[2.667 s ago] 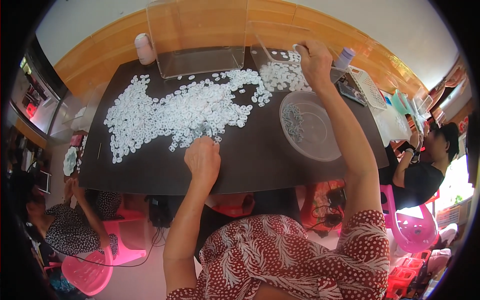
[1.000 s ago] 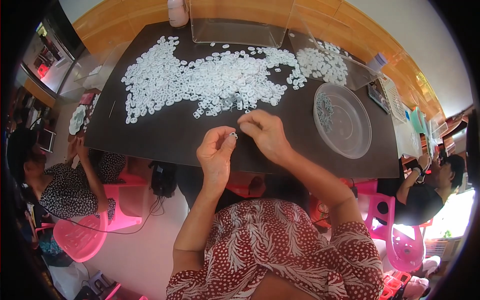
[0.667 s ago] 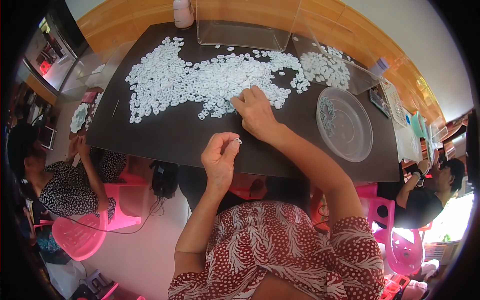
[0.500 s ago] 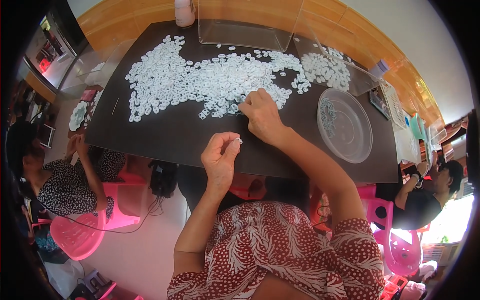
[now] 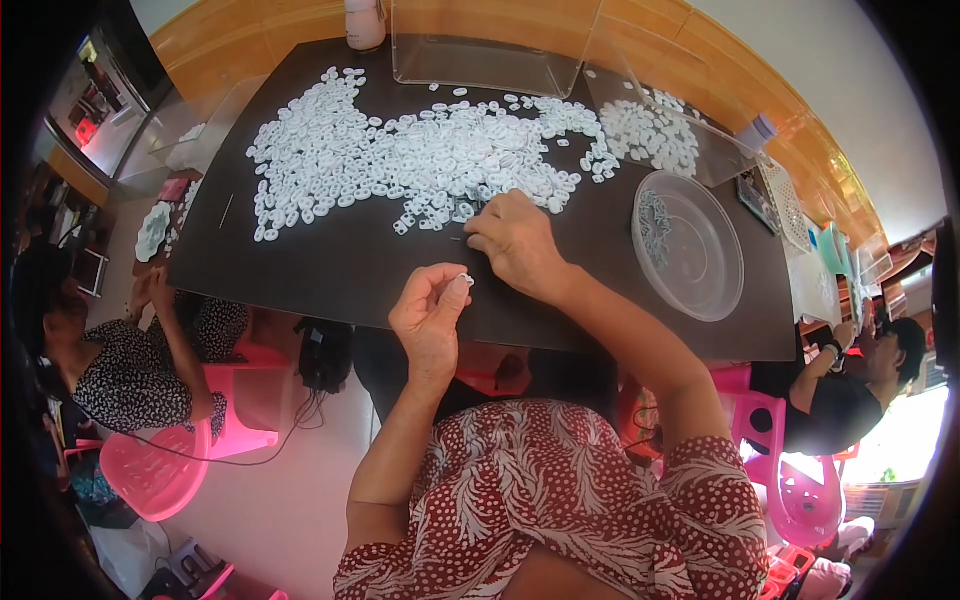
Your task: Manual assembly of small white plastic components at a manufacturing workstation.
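"How far along?"
"One white piece (image 5: 467, 281) is pinched in the left hand (image 5: 428, 315); beyond it, a large heap (image 5: 440, 150) on the tabletop (image 5: 330, 270) is apparently left to be handled, while other pieces (image 5: 650, 140), presumably done, are held in the clear box (image 5: 715, 165) past the right hand (image 5: 520, 248)."
"And the right?"
"Its fingers are drawn together beside a thin pin (image 5: 455, 239); whether that is gripped cannot be told."

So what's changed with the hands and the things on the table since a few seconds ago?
The right hand came from over the clear bin leftward and nearer, to the near edge of the white pile. The left hand drew back from the pile and now pinches a small white piece; none shows in the right hand, which held one before. The pile and round dish stayed put.
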`<state>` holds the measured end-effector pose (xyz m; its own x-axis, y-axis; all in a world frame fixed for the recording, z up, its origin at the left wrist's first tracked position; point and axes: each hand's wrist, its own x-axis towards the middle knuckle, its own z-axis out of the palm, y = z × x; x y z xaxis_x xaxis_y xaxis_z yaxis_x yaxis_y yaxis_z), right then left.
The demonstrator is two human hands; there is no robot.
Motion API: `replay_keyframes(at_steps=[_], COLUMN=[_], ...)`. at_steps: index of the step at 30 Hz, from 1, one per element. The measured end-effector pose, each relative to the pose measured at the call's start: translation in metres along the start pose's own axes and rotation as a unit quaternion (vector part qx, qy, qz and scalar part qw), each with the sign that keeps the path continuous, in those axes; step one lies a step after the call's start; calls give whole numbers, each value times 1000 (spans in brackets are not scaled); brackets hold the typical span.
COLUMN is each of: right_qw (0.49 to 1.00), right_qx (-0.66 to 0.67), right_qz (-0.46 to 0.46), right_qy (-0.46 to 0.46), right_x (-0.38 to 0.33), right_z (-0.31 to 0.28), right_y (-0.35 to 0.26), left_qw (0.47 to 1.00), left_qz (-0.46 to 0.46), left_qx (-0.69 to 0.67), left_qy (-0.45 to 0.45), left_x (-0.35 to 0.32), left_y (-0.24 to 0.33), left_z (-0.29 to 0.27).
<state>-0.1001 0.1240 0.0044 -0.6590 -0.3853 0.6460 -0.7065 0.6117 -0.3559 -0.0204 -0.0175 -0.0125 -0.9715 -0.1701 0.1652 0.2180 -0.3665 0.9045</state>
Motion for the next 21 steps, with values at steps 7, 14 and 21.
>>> replay_keyframes(at_steps=[7,14,21], right_qw=[996,998,947], right_qx=[-47,-19,197], right_qz=[-68,-46,243], right_qy=[-31,-32,-68], right_x=[6,-4,-23], right_z=[18,7,-35], right_y=[-5,-11,-35], left_qw=[1000,1000,998], left_qz=[19,-1,-46], left_qx=[-11,-24,-40], left_qy=[3,-4,-29], left_x=[-1,0,1], left_y=[-2,-2,12], left_z=[-1,-1,6])
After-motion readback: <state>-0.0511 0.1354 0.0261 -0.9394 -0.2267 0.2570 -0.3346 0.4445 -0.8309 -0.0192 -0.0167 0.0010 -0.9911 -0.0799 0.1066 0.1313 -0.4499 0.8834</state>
